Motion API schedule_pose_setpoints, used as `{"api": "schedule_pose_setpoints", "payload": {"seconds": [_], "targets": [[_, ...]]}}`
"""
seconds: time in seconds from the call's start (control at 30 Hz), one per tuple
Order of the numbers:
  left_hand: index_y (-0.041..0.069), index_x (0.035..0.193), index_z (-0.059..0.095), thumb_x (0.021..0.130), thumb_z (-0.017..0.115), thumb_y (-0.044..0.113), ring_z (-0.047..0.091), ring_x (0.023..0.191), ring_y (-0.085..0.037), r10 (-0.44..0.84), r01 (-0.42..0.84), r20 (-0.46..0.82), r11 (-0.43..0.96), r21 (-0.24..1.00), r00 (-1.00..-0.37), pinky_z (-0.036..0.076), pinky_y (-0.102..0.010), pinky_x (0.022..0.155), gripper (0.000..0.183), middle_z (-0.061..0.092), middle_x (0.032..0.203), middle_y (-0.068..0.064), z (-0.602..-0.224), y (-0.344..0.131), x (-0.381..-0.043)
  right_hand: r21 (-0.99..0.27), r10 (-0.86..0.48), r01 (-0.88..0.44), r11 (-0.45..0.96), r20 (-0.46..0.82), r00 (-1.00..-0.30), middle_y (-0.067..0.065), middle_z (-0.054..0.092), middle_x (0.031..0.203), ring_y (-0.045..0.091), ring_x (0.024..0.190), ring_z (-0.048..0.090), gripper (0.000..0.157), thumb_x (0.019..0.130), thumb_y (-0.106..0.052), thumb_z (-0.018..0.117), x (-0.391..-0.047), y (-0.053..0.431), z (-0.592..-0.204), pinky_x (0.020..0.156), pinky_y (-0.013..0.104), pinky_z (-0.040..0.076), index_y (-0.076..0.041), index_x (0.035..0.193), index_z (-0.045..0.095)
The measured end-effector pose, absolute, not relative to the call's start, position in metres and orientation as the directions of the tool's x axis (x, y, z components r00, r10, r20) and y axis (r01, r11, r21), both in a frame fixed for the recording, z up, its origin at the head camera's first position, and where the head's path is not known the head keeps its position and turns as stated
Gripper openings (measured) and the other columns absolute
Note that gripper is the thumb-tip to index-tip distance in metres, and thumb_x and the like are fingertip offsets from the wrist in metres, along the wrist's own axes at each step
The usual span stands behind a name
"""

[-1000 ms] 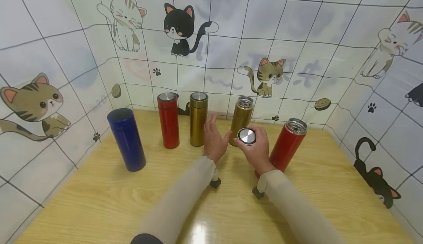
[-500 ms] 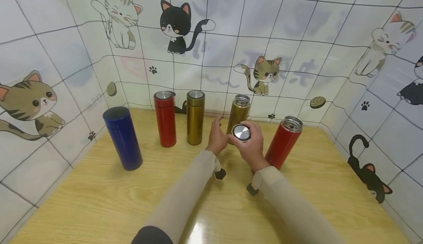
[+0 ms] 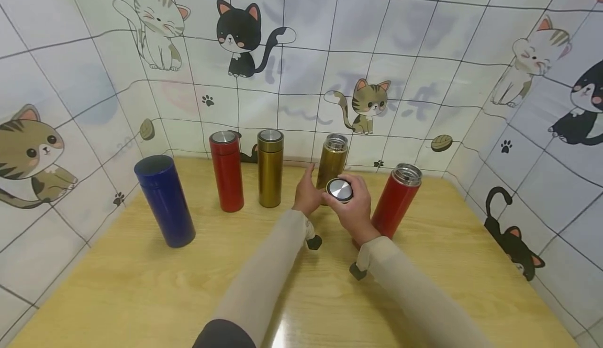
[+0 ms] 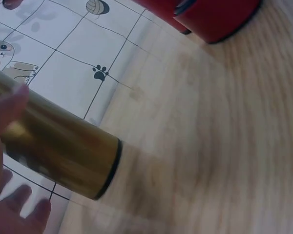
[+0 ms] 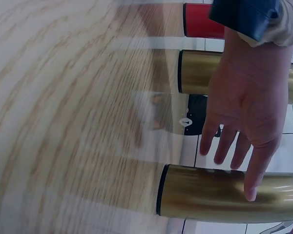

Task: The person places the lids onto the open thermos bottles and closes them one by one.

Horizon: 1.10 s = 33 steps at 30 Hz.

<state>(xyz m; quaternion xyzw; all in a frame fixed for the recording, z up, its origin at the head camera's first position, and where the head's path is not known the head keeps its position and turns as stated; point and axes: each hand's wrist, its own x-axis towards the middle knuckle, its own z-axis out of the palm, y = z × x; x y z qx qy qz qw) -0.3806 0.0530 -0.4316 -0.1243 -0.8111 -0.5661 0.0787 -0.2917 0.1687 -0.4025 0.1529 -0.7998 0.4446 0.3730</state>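
Observation:
My right hand (image 3: 354, 206) holds a round bottle lid (image 3: 339, 190), its silver top facing up, in front of an uncapped gold thermos bottle (image 3: 332, 160). This bottle stands upright near the back wall, its steel neck bare. My left hand (image 3: 308, 196) is at the bottle's left side. In the right wrist view, the left hand's fingers reach out straight beside the gold bottle and its thumb (image 5: 254, 187) overlaps the bottle's body. The left wrist view has the gold bottle (image 4: 63, 151) between thumb and fingers.
An uncapped red bottle (image 3: 397, 199) stands just right of my right hand. Leftward are a capped gold bottle (image 3: 270, 170), a capped red bottle (image 3: 227, 175) and a tall blue bottle (image 3: 167, 201). The wooden table (image 3: 155, 295) meets cat-patterned walls behind and at both sides.
My left hand has turned from beside the capped gold bottle toward the uncapped one. My right hand, holding the lid, has moved slightly left. The head view has shifted a little to the right.

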Motion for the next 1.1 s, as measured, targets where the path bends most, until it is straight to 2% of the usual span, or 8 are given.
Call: {"api": "schedule_pose_setpoints", "payload": {"seconds": [0.1, 0.27, 0.5, 0.87, 1.0, 1.1], "targets": [[0.012, 0.151, 0.034, 0.081, 0.079, 0.022, 0.04, 0.135, -0.029, 0.082, 0.262, 0.249, 0.367, 0.892, -0.965, 0.034, -0.042, 0.109, 0.083, 0.041, 0.15, -0.009, -0.426, 0.058, -0.382, -0.612, 0.096, -0.55, 0.569, 0.713, -0.695, 0.011, 0.058, 0.109, 0.025, 0.1, 0.052, 0.053, 0.076, -0.024, 0.084, -0.289, 0.173, -0.401, 0.084, 0.041, 0.045, 0.0, 0.116, 0.06], [0.01, 0.15, 0.034, 0.081, 0.079, 0.022, 0.045, 0.131, -0.031, 0.104, 0.266, 0.245, 0.35, 0.898, -0.964, 0.036, -0.043, 0.108, 0.083, 0.044, 0.147, -0.012, -0.42, 0.061, -0.386, -0.641, 0.118, -0.5, 0.583, 0.675, -0.728, 0.01, 0.057, 0.109, 0.024, 0.1, 0.052, 0.053, 0.078, -0.028, 0.083, -0.286, 0.175, -0.399, 0.085, 0.041, 0.046, -0.002, 0.118, 0.06], [0.013, 0.143, 0.045, 0.082, 0.077, 0.027, 0.052, 0.123, -0.027, 0.11, 0.255, 0.231, 0.308, 0.917, -0.967, 0.041, -0.041, 0.103, 0.071, 0.054, 0.138, -0.01, -0.419, 0.063, -0.387, -0.642, 0.127, -0.463, 0.612, 0.657, -0.743, 0.007, 0.057, 0.11, 0.022, 0.1, 0.052, 0.053, 0.079, -0.034, 0.081, -0.283, 0.179, -0.396, 0.084, 0.04, 0.046, -0.006, 0.119, 0.06], [0.015, 0.14, 0.048, 0.083, 0.079, 0.021, 0.055, 0.119, -0.026, 0.145, 0.265, 0.233, 0.275, 0.924, -0.962, 0.046, -0.043, 0.098, 0.066, 0.056, 0.134, -0.009, -0.426, 0.049, -0.389, -0.629, 0.157, -0.467, 0.622, 0.684, -0.712, 0.009, 0.057, 0.111, 0.023, 0.101, 0.052, 0.055, 0.079, -0.034, 0.081, -0.288, 0.177, -0.395, 0.085, 0.041, 0.046, -0.005, 0.12, 0.059], [0.015, 0.138, 0.051, 0.08, 0.082, 0.018, 0.057, 0.113, -0.027, 0.196, 0.313, 0.263, 0.297, 0.902, -0.944, 0.048, -0.043, 0.094, 0.066, 0.059, 0.127, -0.009, -0.424, 0.041, -0.389, -0.626, 0.179, -0.467, 0.625, 0.697, -0.694, 0.011, 0.055, 0.114, 0.025, 0.104, 0.051, 0.057, 0.079, -0.033, 0.081, -0.292, 0.176, -0.392, 0.088, 0.041, 0.046, -0.003, 0.122, 0.057], [0.016, 0.134, 0.055, 0.078, 0.084, 0.023, 0.057, 0.109, -0.023, 0.246, 0.368, 0.3, 0.306, 0.878, -0.922, 0.049, -0.041, 0.092, 0.063, 0.06, 0.122, -0.005, -0.424, 0.038, -0.388, -0.622, 0.19, -0.479, 0.62, 0.711, -0.677, 0.012, 0.054, 0.115, 0.025, 0.105, 0.05, 0.058, 0.08, -0.032, 0.08, -0.293, 0.176, -0.389, 0.089, 0.041, 0.045, -0.004, 0.125, 0.056]]}}
